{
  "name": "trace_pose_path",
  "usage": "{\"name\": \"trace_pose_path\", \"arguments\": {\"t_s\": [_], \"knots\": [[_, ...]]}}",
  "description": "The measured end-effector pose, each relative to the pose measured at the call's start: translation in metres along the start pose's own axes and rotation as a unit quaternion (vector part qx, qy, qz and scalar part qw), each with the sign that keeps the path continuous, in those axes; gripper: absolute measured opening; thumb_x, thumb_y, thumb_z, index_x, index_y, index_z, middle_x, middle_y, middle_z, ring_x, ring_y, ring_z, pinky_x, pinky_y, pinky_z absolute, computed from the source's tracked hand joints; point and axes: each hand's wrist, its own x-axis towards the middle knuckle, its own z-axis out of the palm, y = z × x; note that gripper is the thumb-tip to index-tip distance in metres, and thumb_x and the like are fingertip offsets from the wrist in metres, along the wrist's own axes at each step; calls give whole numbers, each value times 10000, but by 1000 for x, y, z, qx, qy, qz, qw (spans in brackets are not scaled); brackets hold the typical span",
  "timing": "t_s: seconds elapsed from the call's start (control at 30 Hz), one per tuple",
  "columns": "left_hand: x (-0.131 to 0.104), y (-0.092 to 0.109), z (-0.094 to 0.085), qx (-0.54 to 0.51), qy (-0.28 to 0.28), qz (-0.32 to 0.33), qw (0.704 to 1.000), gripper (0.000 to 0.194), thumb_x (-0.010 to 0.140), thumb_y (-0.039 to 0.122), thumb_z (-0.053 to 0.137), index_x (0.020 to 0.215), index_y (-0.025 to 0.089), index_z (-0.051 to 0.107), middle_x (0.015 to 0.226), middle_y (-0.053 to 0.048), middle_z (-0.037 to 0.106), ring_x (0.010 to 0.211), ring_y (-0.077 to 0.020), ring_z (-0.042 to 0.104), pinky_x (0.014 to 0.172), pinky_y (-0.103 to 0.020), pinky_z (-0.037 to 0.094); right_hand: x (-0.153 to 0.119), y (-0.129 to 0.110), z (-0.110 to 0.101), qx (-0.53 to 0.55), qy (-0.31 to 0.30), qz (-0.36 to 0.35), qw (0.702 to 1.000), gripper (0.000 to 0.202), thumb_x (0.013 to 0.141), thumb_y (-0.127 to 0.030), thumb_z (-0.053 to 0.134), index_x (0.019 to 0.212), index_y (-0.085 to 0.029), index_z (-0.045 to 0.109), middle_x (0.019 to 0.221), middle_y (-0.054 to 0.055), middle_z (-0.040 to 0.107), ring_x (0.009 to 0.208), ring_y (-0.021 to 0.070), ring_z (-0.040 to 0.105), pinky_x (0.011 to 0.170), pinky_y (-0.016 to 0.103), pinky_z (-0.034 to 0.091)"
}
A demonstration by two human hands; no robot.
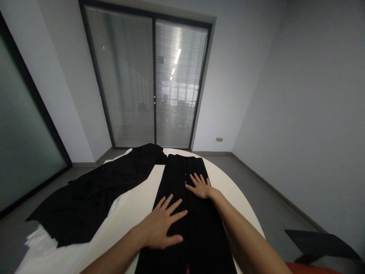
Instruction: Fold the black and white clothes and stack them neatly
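Observation:
A long black garment (201, 228), which looks like trousers, lies lengthwise on a pale round table (134, 207). Down its middle runs a dark line with small pink marks. My left hand (164, 222) rests flat on the garment's left half with fingers spread. Farther up, my right hand (200, 186) lies palm down on its right half, fingers spread and thumb near the middle line. Neither hand grips anything. The near end of the garment runs out of view at the bottom.
Another black cloth (97, 194) lies over white fabric (42, 243) along the table's left side, partly past its edge. A chair part (322, 243) is at lower right. Beyond the table stand a glass door with blinds (154, 83) and grey walls.

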Motion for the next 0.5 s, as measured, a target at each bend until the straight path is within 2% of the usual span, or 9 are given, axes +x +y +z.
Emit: {"name": "trace_pose_path", "arguments": {"t_s": [0.17, 0.27, 0.33, 0.43, 0.5], "knots": [[6, -2, -3, 18, 12, -13, 1000, 789, 836, 511, 681, 1532, 375, 335, 1643, -73, 226, 1500, -425, 109, 1157, -693, 159, 9, -3, 6, 14, 29, 9, 999, 908, 880, -796, 281, 1598, -280, 77, 1669, 12, -30, 1525, 332, -82, 1188, 595, -51], [1, 4, -3, 17, 20, 12, 1000, 716, 862, 437, 668, 1512, 350, 383, 1609, -69, 330, 1495, -365, 217, 1188, -638, 159, 9, 2, 6, 51, 58, -11, 997, 883, 883, -786, 317, 1591, -278, 176, 1671, 35, 44, 1528, 342, -32, 1187, 606, -30], [-5, 11, -2, 8, 10, 39, 999, 683, 864, 392, 673, 1493, 369, 409, 1598, -49, 359, 1488, -339, 256, 1196, -608, 188, 6, 11, 6, 92, 81, -46, 991, 785, 916, -729, 341, 1556, -276, 311, 1660, 50, 154, 1530, 332, 46, 1197, 591, 22], [-12, 17, 0, -1, -3, 74, 997, 718, 855, 401, 691, 1501, 409, 377, 1627, -31, 293, 1499, -355, 210, 1181, -614, 228, -3, 30, 6, 109, 141, -94, 979, 568, 953, -540, 452, 1429, -235, 515, 1598, 82, 342, 1504, 309, 211, 1200, 527, 151], [-12, 15, 3, 4, 17, 70, 997, 682, 893, 400, 645, 1511, 416, 355, 1629, -18, 290, 1496, -342, 233, 1183, -608, 234, -10, 40, 5, 81, 201, -69, 974, 487, 945, -425, 500, 1368, -193, 566, 1514, 123, 460, 1431, 298, 362, 1164, 468, 265]]}}
